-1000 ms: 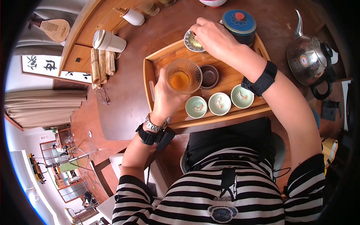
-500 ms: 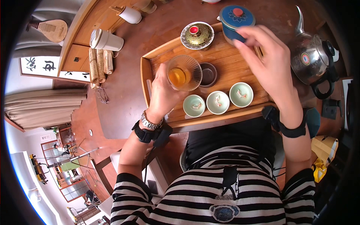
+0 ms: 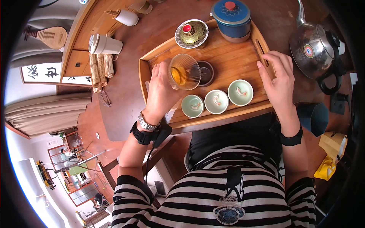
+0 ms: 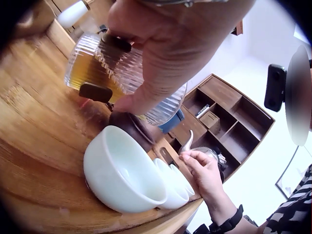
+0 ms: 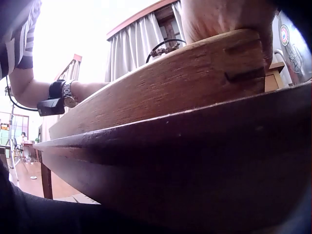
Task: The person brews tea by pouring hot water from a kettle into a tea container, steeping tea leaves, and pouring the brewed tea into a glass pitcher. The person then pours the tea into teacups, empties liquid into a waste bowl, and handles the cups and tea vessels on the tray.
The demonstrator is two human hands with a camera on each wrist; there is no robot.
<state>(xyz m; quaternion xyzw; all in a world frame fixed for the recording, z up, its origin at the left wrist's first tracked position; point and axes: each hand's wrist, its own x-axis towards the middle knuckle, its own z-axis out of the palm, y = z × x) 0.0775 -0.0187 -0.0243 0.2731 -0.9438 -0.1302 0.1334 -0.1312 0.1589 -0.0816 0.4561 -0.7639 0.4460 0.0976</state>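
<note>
My left hand (image 3: 161,89) grips a ribbed glass pitcher (image 3: 190,70) of amber tea above the left part of the wooden tray (image 3: 239,57). Dark brown pieces (image 4: 95,92) show on the glass in the left wrist view. Beside the pitcher sits a small dark round dish (image 3: 208,73). Three pale green cups (image 3: 216,102) with fish figures inside line the tray's near side. At the tray's right end, my right hand (image 3: 280,76) holds nothing, its fingers loosely bent by the handle slot. A lidded bowl (image 3: 193,34) with a red knob stands at the far edge.
A blue lidded pot (image 3: 231,22) occupies the tray's far right corner. To the right stands a steel kettle (image 3: 313,53) with a tall spout. Bamboo rolls (image 3: 102,70), a white tumbler (image 3: 106,45) and glasses (image 3: 104,98) lie on the left of the table (image 3: 125,110).
My right hand has left the lidded bowl, moving right and toward me to the tray's right end. My left hand keeps hold of the pitcher in about the same place.
</note>
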